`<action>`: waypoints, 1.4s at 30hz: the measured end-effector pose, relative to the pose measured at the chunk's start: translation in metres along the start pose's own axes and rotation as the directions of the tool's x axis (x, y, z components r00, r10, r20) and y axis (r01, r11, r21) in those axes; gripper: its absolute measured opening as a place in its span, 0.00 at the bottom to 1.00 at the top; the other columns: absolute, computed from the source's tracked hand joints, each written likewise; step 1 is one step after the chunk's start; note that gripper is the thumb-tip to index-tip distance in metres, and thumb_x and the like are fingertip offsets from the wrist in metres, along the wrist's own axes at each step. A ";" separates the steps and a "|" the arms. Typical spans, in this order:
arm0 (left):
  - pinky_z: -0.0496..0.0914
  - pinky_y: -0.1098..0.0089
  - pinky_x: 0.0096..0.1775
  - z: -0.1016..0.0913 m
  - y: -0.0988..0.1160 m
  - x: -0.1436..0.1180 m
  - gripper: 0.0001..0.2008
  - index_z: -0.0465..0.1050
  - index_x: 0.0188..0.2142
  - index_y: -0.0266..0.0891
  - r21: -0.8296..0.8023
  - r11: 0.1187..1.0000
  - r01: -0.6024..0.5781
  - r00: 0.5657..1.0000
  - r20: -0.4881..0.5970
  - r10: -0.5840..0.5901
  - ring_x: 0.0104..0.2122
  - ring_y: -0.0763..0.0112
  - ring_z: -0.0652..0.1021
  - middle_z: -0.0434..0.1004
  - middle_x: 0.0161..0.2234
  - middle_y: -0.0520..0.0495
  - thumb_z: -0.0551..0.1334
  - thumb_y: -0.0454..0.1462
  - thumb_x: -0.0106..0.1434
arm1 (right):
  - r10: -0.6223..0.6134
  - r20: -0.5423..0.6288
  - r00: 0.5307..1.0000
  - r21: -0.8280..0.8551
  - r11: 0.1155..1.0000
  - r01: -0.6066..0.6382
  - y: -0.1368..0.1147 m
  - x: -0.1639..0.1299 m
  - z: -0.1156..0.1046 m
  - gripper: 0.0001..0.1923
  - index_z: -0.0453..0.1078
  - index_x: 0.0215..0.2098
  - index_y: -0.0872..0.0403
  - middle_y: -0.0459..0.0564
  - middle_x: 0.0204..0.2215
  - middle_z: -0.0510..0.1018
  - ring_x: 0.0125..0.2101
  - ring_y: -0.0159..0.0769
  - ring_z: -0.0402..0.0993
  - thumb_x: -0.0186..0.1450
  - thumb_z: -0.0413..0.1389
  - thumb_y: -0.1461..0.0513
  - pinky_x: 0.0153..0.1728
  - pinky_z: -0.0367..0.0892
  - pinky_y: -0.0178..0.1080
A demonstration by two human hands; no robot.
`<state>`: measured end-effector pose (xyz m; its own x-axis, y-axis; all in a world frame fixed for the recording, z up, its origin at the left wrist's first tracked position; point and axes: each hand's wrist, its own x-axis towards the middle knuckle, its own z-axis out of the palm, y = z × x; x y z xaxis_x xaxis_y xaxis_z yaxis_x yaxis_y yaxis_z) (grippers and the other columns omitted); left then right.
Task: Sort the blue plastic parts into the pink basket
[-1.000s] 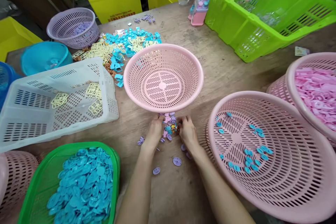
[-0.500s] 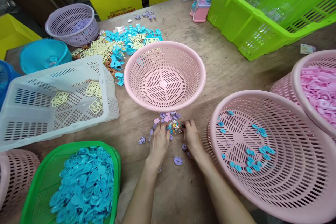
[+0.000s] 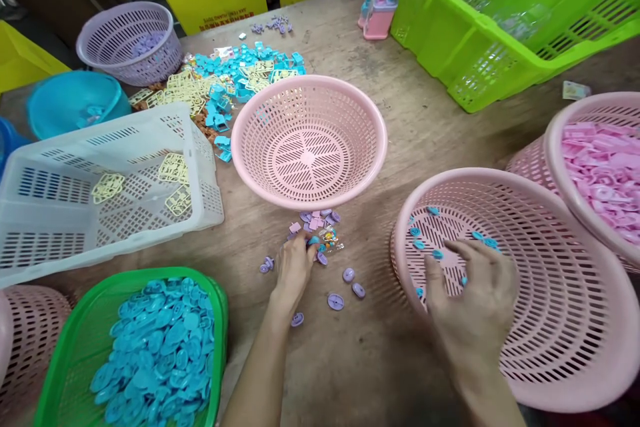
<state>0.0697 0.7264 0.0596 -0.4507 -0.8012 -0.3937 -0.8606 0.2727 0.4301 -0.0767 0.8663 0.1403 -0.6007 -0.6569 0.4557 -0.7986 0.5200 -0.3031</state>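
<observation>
My left hand (image 3: 294, 265) rests on the wooden table at a small heap of purple, pink and mixed plastic parts (image 3: 320, 230), its fingertips pinching a small blue piece. My right hand (image 3: 475, 297) hovers over the near rim of the large pink basket (image 3: 550, 373) at the right, fingers spread, with small blue parts (image 3: 435, 253) lying in the basket just beyond them. An empty pink round basket (image 3: 367, 120) stands tilted right behind the heap. A few loose purple discs (image 3: 336, 300) lie between my hands.
A green tray of blue discs (image 3: 153, 353) sits front left, a white crate (image 3: 60, 213) with yellow frames behind it. Blue and yellow parts (image 3: 235, 77) are strewn at the back, near a purple basket (image 3: 127, 40) and a lime crate (image 3: 500, 73). A pink basket of pink parts (image 3: 600, 180) stands far right.
My right hand has left the small heap and swung right over the large pink basket, fingers now spread. My left hand stays at the heap.
</observation>
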 end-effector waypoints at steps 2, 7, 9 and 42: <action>0.63 0.68 0.34 -0.001 -0.005 -0.003 0.08 0.70 0.39 0.39 -0.020 1.000 0.023 0.999 -0.028 -0.024 0.35 0.60 0.77 0.78 0.34 0.42 0.57 0.37 0.60 | -0.069 0.063 0.996 0.148 0.987 0.059 -0.016 -0.013 0.015 0.10 0.63 0.43 0.54 0.55 0.38 0.69 0.41 0.40 0.66 0.63 0.50 0.64 0.42 0.65 0.43; 0.64 0.66 0.32 -0.003 -0.007 -0.015 0.15 0.65 0.47 0.36 0.036 0.987 0.157 0.984 -0.095 -0.153 0.35 0.56 0.77 0.78 0.34 0.38 0.56 0.36 0.60 | -0.145 0.506 0.850 0.289 0.957 -0.009 -0.053 -0.038 0.076 0.13 0.67 0.41 0.54 0.52 0.34 0.69 0.34 0.37 0.68 0.64 0.43 0.69 0.34 0.66 0.37; 0.64 0.67 0.32 -0.001 -0.002 -0.020 0.14 0.66 0.45 0.37 0.030 0.990 0.140 0.989 -0.062 -0.138 0.34 0.57 0.77 0.78 0.33 0.39 0.55 0.38 0.61 | -0.145 0.594 0.791 0.253 0.967 -0.013 -0.056 -0.038 0.096 0.13 0.67 0.40 0.54 0.51 0.34 0.69 0.34 0.36 0.68 0.64 0.43 0.68 0.31 0.65 0.35; 0.67 0.62 0.37 0.018 0.031 -0.032 0.16 0.64 0.47 0.34 -0.034 0.999 -0.038 0.976 0.215 0.045 0.39 0.55 0.77 0.76 0.39 0.36 0.46 0.33 0.62 | -0.038 0.356 0.934 0.243 0.969 -0.053 -0.044 -0.034 0.088 0.10 0.63 0.42 0.57 0.55 0.36 0.68 0.36 0.43 0.68 0.63 0.46 0.65 0.34 0.69 0.43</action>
<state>0.0534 0.7697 0.0711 -0.5291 -0.6548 -0.5398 -0.8342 0.2846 0.4723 -0.0246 0.8180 0.0642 -0.5435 -0.8278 0.1388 -0.7511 0.4058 -0.5207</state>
